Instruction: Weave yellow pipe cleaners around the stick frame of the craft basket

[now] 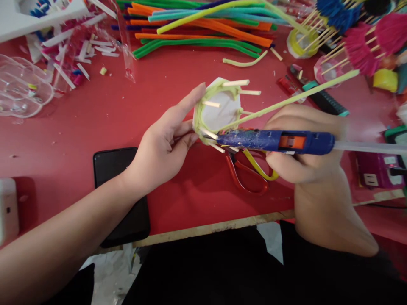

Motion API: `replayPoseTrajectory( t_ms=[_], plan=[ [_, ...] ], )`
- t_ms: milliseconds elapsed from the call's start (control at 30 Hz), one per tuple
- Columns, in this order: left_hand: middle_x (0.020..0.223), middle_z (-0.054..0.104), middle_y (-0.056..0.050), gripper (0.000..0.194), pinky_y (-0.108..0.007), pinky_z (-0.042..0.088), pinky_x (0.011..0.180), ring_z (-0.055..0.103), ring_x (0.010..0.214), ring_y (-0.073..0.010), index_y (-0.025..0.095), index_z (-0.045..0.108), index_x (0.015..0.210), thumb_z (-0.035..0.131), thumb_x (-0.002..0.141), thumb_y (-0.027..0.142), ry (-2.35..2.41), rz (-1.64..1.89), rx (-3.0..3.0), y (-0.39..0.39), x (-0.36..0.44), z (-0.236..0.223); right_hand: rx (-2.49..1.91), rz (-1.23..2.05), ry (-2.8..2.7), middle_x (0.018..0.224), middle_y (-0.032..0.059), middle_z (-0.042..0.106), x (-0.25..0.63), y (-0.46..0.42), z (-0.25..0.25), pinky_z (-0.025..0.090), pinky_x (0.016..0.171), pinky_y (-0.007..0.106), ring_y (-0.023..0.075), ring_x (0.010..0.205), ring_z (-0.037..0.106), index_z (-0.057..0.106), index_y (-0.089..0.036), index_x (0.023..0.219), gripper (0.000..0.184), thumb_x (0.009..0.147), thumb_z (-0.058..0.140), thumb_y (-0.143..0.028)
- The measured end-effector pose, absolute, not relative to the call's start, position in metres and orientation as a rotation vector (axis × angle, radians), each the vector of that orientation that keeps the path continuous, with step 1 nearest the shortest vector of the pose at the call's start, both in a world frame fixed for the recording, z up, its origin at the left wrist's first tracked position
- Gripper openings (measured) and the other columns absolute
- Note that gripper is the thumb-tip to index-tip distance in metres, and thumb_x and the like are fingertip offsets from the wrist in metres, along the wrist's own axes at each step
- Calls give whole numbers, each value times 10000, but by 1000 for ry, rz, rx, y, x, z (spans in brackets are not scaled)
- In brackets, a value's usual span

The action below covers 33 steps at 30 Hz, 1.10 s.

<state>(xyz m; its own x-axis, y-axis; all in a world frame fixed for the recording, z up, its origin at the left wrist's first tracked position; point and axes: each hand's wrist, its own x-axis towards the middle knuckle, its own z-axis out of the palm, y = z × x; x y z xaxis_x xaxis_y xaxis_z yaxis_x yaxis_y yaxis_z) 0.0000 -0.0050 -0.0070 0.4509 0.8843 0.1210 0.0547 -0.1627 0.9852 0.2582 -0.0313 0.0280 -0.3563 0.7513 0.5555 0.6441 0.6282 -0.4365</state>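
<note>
My left hand (pixel 162 142) grips the edge of a small white disc base (pixel 219 112), thumb and fingers around its left side. Short wooden sticks (pixel 235 83) stand around its rim, with a yellow-green pipe cleaner (pixel 199 111) wound along them. The loose end (pixel 295 99) of a pipe cleaner stretches up to the right. In my right hand (pixel 297 168) is a blue hot glue gun (pixel 251 140), its nozzle at a stick on the base's lower edge. A clear glue stick (pixel 369 146) projects from its back. Below lie red-handled pliers (pixel 244 182), partly hidden.
Coloured pipe cleaners (pixel 203 25) lie across the back. A black phone (pixel 124 216) rests beneath my left forearm. A clear compartment tray (pixel 23 91) and plastic scraps (pixel 74 46) sit left; a utility knife (pixel 327 99) and pink-topped stick pieces (pixel 362 51) sit right.
</note>
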Motion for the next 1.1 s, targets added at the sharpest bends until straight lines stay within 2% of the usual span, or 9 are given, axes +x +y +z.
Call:
replayPoseTrajectory(
  t_ms=[267, 433, 633, 733, 867, 933, 1100],
  plan=[
    [1686, 411, -33, 670, -401, 566, 1115, 691, 1272, -246, 325, 435, 1593, 584, 959, 168, 872, 929, 1560, -7, 0, -6, -1097, 233, -2095, 689, 3, 555, 259, -33, 29, 389, 490, 312, 148, 573, 519, 579, -233, 704, 61, 669, 585, -183],
    [1647, 474, -47, 679, -344, 588, 1073, 710, 1239, -217, 305, 434, 1594, 590, 952, 149, 801, 964, 1580, -5, 0, -9, -1113, 245, -2106, 703, -4, 541, 260, -33, 29, 399, 515, 301, 140, 601, 517, 573, -229, 723, 54, 682, 573, -194],
    [1614, 520, -44, 704, -301, 630, 959, 738, 1180, -206, 337, 433, 1590, 602, 939, 129, 686, 1032, 1649, -2, -1, -16, -1082, 185, -2142, 703, -18, 517, 260, -33, 30, 390, 525, 283, 111, 592, 481, 545, -216, 738, 63, 695, 562, -174],
    [1566, 572, -46, 705, -332, 612, 1003, 727, 1205, -217, 346, 455, 1581, 602, 933, 110, 737, 1020, 1611, -1, -1, -17, -1102, 169, -2146, 692, -20, 505, 260, -33, 30, 375, 519, 280, 108, 584, 468, 539, -213, 735, 60, 693, 551, -171],
    [1624, 502, 4, 732, -308, 634, 916, 730, 1189, -222, 390, 474, 1562, 605, 908, 88, 715, 1044, 1622, -2, 0, -14, -1107, 137, -2149, 691, -22, 507, 260, -33, 30, 360, 504, 277, 107, 575, 458, 541, -215, 743, 61, 698, 561, -179],
    [1608, 523, 21, 742, -294, 637, 885, 739, 1163, -221, 409, 486, 1551, 623, 896, 89, 721, 1057, 1599, -2, 0, -12, -1110, 129, -2157, 686, -23, 510, 260, -33, 30, 366, 499, 279, 111, 572, 466, 535, -216, 739, 64, 693, 565, -183],
    [1583, 552, 19, 678, -289, 631, 920, 740, 1153, -224, 397, 542, 1517, 665, 906, 129, 853, 1005, 1504, -4, 1, -7, -1102, 108, -2164, 669, -31, 514, 259, -33, 32, 368, 490, 277, 117, 575, 477, 514, -221, 736, 88, 680, 569, -181]
  ],
)
